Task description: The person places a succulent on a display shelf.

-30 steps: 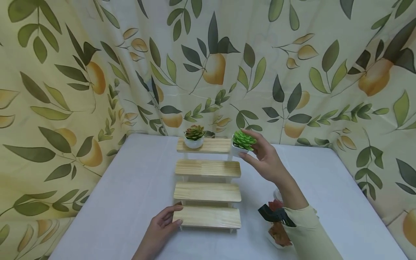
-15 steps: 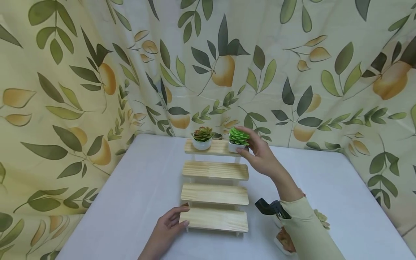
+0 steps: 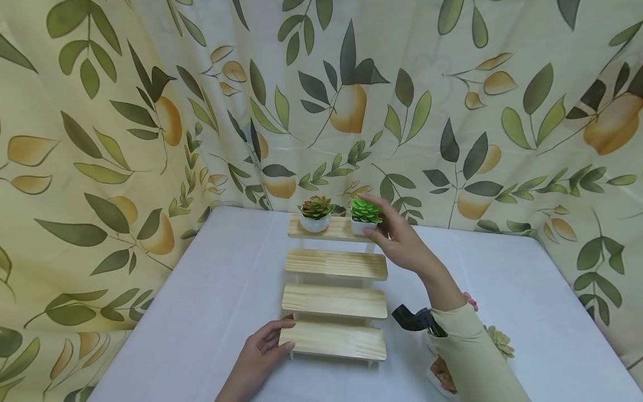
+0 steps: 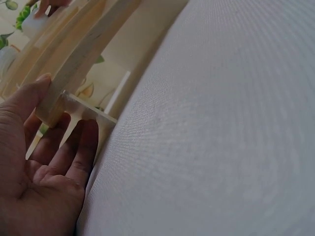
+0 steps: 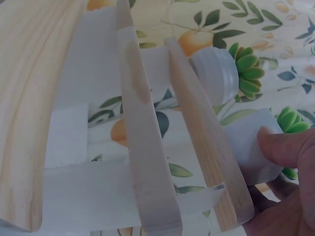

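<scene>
A stepped wooden display stand (image 3: 334, 301) with several pale shelves stands on the white cloth. My left hand (image 3: 258, 353) grips the left end of its lowest shelf; in the left wrist view the thumb (image 4: 37, 93) lies against the board and the fingers reach beneath it. My right hand (image 3: 402, 237) holds a bright green artificial succulent in a square white pot (image 3: 365, 215) at the right end of the top shelf. The right wrist view has this pot (image 5: 253, 142) against the shelf, thumb on its side. To its left sits a reddish-green succulent in a round white pot (image 3: 315, 215).
More potted succulents stand right of the stand, partly hidden by the right sleeve: a reddish-brown one (image 3: 442, 375) and a pale green one (image 3: 499, 341). A black strap-like piece (image 3: 412, 319) juts from the right wrist. A leaf-patterned curtain (image 3: 226, 139) hangs behind the table.
My right hand has brought the green succulent leftward from beside the top shelf onto its right end. The left hand keeps its grip on the lowest shelf. The head view has shifted slightly.
</scene>
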Motion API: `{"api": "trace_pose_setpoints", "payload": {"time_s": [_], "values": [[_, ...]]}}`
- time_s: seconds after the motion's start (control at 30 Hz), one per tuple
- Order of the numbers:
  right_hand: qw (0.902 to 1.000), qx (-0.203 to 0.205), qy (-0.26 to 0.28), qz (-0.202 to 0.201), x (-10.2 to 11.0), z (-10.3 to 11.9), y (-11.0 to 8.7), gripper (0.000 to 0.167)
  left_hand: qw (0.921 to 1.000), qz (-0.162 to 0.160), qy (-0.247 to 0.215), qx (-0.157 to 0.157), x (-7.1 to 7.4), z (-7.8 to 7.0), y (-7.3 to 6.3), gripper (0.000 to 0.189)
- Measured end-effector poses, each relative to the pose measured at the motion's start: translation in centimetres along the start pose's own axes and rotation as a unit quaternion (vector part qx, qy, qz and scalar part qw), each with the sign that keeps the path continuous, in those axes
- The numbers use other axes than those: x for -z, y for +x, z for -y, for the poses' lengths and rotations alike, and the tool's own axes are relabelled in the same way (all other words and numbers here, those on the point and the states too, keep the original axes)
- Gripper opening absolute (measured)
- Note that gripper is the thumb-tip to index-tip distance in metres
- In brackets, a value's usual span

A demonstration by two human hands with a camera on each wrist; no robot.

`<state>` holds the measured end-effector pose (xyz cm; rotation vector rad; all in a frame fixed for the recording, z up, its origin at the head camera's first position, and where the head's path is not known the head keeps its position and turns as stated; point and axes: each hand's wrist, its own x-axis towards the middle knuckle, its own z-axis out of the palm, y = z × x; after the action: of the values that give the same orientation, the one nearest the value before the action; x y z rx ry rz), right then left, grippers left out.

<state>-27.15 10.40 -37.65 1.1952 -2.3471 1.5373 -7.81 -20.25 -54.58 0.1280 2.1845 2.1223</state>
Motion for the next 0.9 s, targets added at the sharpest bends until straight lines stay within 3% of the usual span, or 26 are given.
{"api": "trace_pose_setpoints", "payload": {"time_s": [0.6, 0.9], "values": [[0.9998, -0.016, -0.002, 0.009, 0.5, 0.3, 0.2, 0.072, 0.9998, 0.001, -0.018, -0.012, 0.0, 0.1, 0.3, 0.04], [0.9988, -0.015, 0.016, -0.043, 1.3, -0.4, -2.2, 0.071, 0.9997, 0.02, -0.012, -0.012, 0.1, 0.1, 0.2, 0.04]]}}
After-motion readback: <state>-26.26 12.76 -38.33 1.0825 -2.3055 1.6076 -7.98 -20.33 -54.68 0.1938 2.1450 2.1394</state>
